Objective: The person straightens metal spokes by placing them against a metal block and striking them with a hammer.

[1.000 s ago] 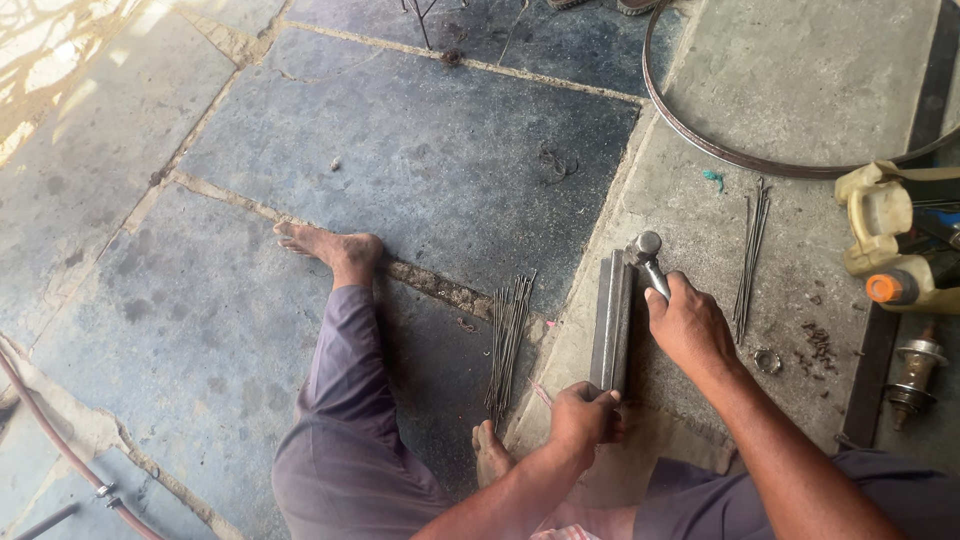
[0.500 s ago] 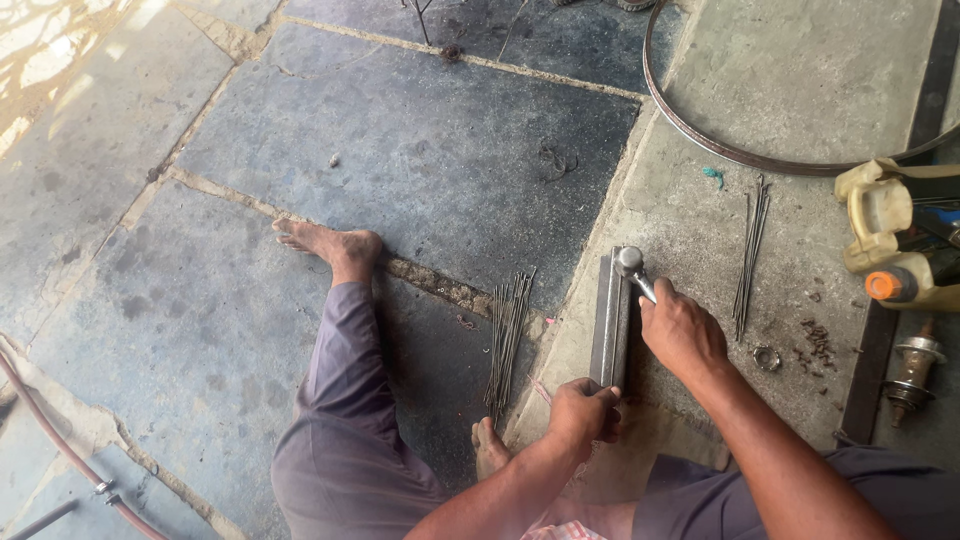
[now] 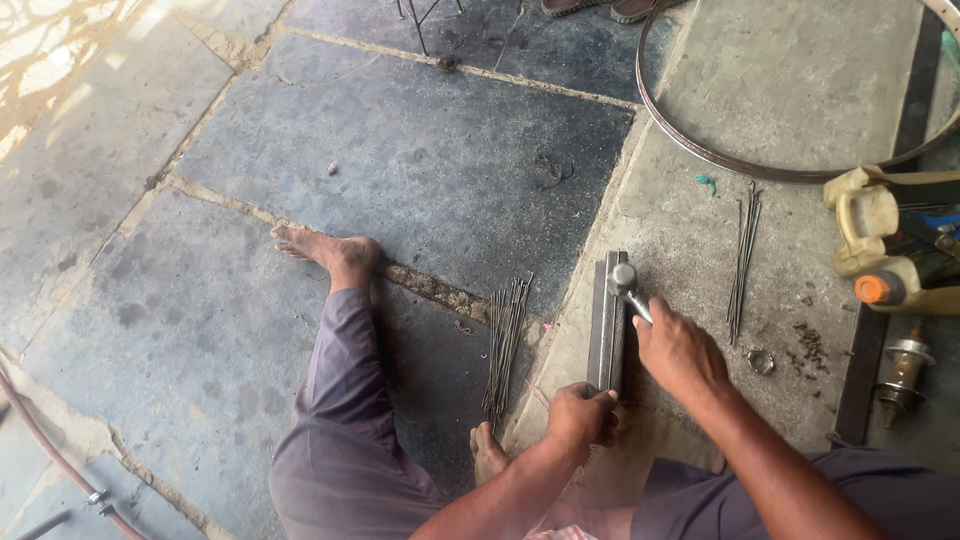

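A dark steel bar (image 3: 605, 318) lies lengthwise on a concrete step in front of me. My left hand (image 3: 582, 413) grips its near end, fingers closed, apparently pinching something thin against the bar. My right hand (image 3: 680, 348) is shut on a small hammer (image 3: 627, 284), whose round metal head rests at the bar's far end. A bundle of thin metal spokes (image 3: 506, 338) lies on the stone floor just left of the bar. A second, smaller bundle of spokes (image 3: 742, 258) lies on the step to the right.
A bare wheel rim (image 3: 700, 150) lies at the top right. Plastic bottles (image 3: 880, 245) and a wheel hub (image 3: 903, 365) sit at the right edge, with a small ring (image 3: 760, 361) near them. My leg and bare foot (image 3: 335, 252) stretch out to the left. A hose (image 3: 50, 450) crosses the bottom left.
The hammer head has moved a little along the bar's far end, and my right hand has shifted slightly. My left hand stays at the bar's near end.
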